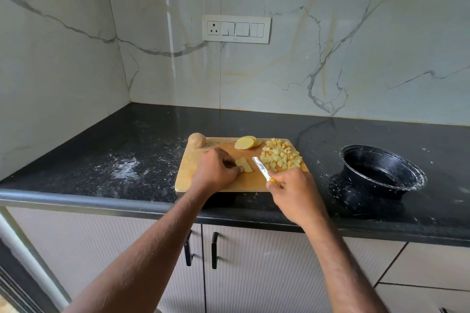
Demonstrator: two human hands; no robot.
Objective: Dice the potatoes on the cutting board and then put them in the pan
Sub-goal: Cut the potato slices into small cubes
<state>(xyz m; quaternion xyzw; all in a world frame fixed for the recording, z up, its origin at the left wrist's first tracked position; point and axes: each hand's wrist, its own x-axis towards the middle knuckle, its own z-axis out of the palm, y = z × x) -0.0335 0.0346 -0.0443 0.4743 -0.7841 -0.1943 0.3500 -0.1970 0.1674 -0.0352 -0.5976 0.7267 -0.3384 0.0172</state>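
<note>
now left hand (216, 173) pinching potato strips (243, 164), knife (262, 169) beside

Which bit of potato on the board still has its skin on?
The whole potato at the board's far left corner; it is brown and uncut, the others pale and cut.

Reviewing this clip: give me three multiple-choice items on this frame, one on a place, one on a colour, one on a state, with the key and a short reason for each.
1. Where is the whole unpeeled potato?
A. at the cutting board's far left corner
B. in the pan
C. in the right hand

2. What colour is the pan?
A. white
B. black
C. red

3. What does the right hand hold?
A. nothing
B. a spoon
C. the knife

Key: 1 A, it sits at that corner; 2 B, its walls are black; 3 C, fingers curl round the handle while the left hand holds potato strips.
</note>
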